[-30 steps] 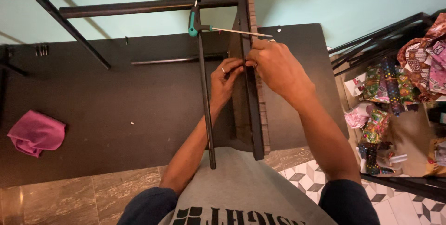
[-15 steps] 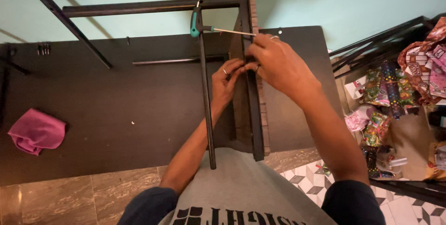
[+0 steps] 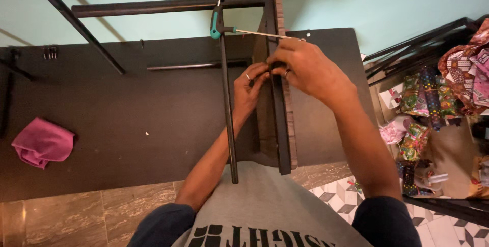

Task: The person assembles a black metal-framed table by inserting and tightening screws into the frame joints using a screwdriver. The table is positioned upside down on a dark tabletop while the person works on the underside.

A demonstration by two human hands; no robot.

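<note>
**Frame partly joined, both hands busy at the panel's top edge**

Your left hand (image 3: 250, 88) and right hand (image 3: 304, 68) meet at the upper part of the panel (image 3: 277, 119), a dark board with a wood-toned edge that stands on edge across the desk (image 3: 127, 124) and reaches back towards your chest. The fingers of both hands are pressed together in pinches at the same spot on the panel's edge; whatever small part they hold is hidden between the fingertips, so you cannot tell what it is.

What looks done: a black bar (image 3: 168, 6) already runs crosswise at the far end and meets the panel's top, and a second, thin black rail (image 3: 227, 119) runs alongside the panel, down past your left forearm. A T-handle key (image 3: 219, 25) with a teal grip sits at that far corner, its shaft lying across to the panel just above your right knuckles, untouched by either hand.

What looks left: a loose thin rod (image 3: 188, 66) lies on the desk just left of your left hand, and a few small dark parts (image 3: 49, 52) sit near the far left edge, well apart. A pink cloth (image 3: 43, 142) lies at the left. By that, the build seems about midway.
</note>
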